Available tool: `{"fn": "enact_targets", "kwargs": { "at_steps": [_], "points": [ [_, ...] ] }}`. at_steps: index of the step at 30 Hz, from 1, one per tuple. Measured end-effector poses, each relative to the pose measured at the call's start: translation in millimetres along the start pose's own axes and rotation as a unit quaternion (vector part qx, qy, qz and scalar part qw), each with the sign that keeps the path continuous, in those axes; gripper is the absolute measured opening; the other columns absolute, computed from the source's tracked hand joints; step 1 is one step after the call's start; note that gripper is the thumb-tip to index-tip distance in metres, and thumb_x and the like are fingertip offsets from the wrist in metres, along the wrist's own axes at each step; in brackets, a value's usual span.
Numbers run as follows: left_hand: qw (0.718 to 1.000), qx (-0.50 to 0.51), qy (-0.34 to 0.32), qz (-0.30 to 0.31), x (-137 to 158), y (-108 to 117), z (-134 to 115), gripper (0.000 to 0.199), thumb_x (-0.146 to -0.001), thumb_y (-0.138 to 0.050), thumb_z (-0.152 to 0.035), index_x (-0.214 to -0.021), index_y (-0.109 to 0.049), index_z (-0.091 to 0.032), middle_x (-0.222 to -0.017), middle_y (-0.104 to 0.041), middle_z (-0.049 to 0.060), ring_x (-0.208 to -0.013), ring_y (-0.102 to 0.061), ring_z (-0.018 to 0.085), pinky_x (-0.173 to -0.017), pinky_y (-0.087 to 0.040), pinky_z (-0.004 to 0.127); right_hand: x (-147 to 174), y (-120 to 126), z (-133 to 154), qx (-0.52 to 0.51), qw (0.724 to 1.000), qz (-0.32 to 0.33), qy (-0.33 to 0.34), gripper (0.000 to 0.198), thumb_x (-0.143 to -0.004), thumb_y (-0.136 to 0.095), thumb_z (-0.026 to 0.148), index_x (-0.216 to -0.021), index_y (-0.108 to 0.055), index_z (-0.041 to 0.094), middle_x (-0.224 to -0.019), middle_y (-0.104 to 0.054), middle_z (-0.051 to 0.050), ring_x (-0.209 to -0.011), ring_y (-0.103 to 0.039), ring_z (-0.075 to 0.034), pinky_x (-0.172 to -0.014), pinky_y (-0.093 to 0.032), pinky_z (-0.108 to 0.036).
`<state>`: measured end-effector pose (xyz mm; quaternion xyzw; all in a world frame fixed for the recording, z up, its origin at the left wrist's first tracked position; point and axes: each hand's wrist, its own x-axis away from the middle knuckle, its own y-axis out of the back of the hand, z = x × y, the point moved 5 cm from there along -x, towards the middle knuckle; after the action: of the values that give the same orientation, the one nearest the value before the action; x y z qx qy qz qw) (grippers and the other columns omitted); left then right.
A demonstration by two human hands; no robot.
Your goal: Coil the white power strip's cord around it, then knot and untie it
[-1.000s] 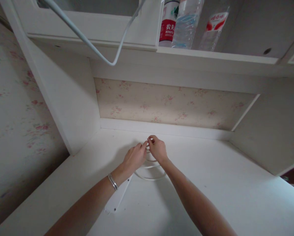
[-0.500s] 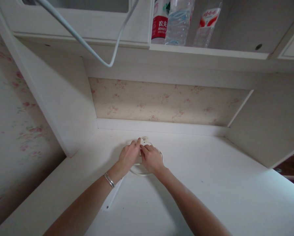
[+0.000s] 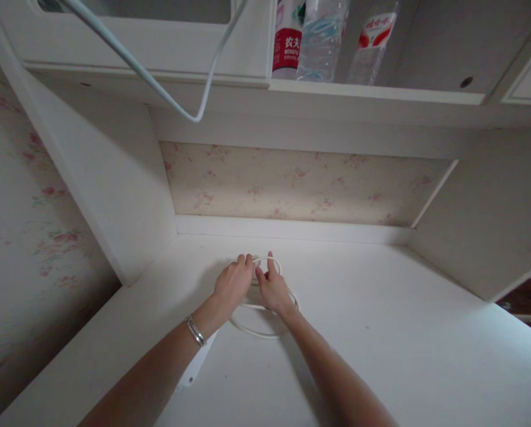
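A cream-white cable (image 3: pixel 265 337) lies in loose loops on the white desktop (image 3: pixel 363 367), partly raised between my hands. My left hand (image 3: pixel 234 281), with a silver bracelet at the wrist, has its fingers closed on the cable at the upper left of the loops. Close beside it, my right hand (image 3: pixel 274 290) holds the cable too, its index finger stretched up at a small loop and its other fingers curled, partly hidden. Beneath my left forearm shows the end of a long flat white bar (image 3: pixel 194 367) with a dark dot; the rest is covered.
Overhead, a shelf (image 3: pixel 376 93) carries several plastic bottles, among them a red-labelled bottle (image 3: pixel 287 50). A pale bent rod or cord (image 3: pixel 159 89) hangs in front of the cabinet. Side panels (image 3: pixel 483 207) stand left and right, with floral wallpaper behind.
My right index finger has stretched upward, and a small cable loop has risen beside it. The lower loop has spread toward me. The white bar has shifted slightly nearer.
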<state>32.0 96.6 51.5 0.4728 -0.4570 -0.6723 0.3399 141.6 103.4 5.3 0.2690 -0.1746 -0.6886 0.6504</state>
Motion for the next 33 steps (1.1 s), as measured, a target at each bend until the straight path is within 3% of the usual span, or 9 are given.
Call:
{"fn": "enact_targets", "kwargs": {
  "at_steps": [3,6,10,16,20,26,29,33],
  "points": [
    [0.999,0.017,-0.036,0.013,1,0,4,0.026,-0.092,-0.034,-0.014,-0.113,-0.049,-0.016,-0.097,-0.057,0.011,-0.079,-0.063,0.020,-0.066,-0.049,0.029,-6,3,0,-0.097,0.987,0.124,-0.027,0.059,-0.088,-0.037,0.055,-0.133,-0.037,0.017,-0.060,-0.055,0.002,-0.039,-0.043,-0.010,-0.042,-0.033,-0.022],
    [0.998,0.029,-0.055,0.018,2,2,8,0.024,-0.093,-0.034,-0.017,-0.111,-0.050,-0.018,-0.097,-0.058,0.010,-0.080,-0.063,0.020,-0.067,-0.048,0.029,-11,15,2,-0.160,0.963,0.216,-0.040,0.049,-0.081,-0.047,0.061,-0.098,-0.058,0.017,-0.052,-0.042,0.007,-0.034,-0.026,-0.005,-0.033,-0.021,-0.019],
    [0.997,0.044,-0.050,0.026,2,4,14,0.033,-0.096,-0.025,-0.033,-0.103,-0.054,-0.020,-0.093,-0.058,0.009,-0.076,-0.062,0.019,-0.064,-0.047,0.029,-13,33,-1,-0.151,0.949,0.261,-0.094,0.047,-0.073,-0.053,0.064,-0.066,-0.051,0.017,-0.046,-0.035,0.008,-0.034,-0.021,-0.004,-0.031,-0.011,-0.019],
    [0.988,0.049,-0.142,0.035,-2,5,17,0.045,-0.094,-0.024,-0.048,-0.098,-0.060,-0.022,-0.089,-0.060,0.006,-0.074,-0.062,0.017,-0.065,-0.045,0.028,-6,46,-5,-0.019,0.950,0.298,-0.096,0.038,-0.067,-0.060,0.053,-0.058,-0.049,0.018,-0.040,-0.033,0.009,-0.032,-0.021,-0.004,-0.032,-0.010,-0.021],
    [0.983,0.016,-0.183,0.010,-12,5,41,0.051,-0.094,-0.022,-0.050,-0.087,-0.063,-0.022,-0.085,-0.061,0.004,-0.073,-0.060,0.016,-0.064,-0.043,0.027,4,65,-11,-0.007,0.943,0.327,-0.067,0.033,-0.065,-0.061,0.047,-0.057,-0.051,0.018,-0.040,-0.034,0.009,-0.034,-0.022,-0.005,-0.033,-0.012,-0.021],
    [0.976,-0.046,-0.205,-0.049,-24,-10,82,0.043,-0.095,-0.032,-0.041,-0.080,-0.064,-0.017,-0.080,-0.060,0.006,-0.078,-0.057,0.017,-0.071,-0.040,0.030,16,107,-42,0.073,0.946,0.313,-0.034,0.028,-0.068,-0.054,0.039,-0.053,-0.054,0.016,-0.043,-0.035,0.007,-0.038,-0.024,-0.005,-0.036,-0.017,-0.020],
    [0.976,-0.068,-0.192,-0.070,-22,-11,81,0.038,-0.094,-0.037,-0.038,-0.081,-0.063,-0.014,-0.082,-0.058,0.008,-0.081,-0.055,0.019,-0.073,-0.038,0.032,5,121,-48,0.230,0.949,0.217,0.001,0.029,-0.072,-0.049,0.036,-0.057,-0.062,0.015,-0.049,-0.049,0.002,-0.044,-0.040,-0.007,-0.043,-0.028,-0.019],
    [0.982,-0.078,-0.151,-0.085,-11,-9,67,0.034,-0.095,-0.035,-0.033,-0.086,-0.061,-0.013,-0.086,-0.055,0.010,-0.084,-0.054,0.021,-0.076,-0.036,0.035,-14,125,-43,0.399,0.913,0.079,-0.005,0.033,-0.078,-0.044,0.035,-0.077,-0.072,0.018,-0.074,-0.067,-0.009,-0.068,-0.060,-0.018,-0.060,-0.040,-0.025]
  ]
}}
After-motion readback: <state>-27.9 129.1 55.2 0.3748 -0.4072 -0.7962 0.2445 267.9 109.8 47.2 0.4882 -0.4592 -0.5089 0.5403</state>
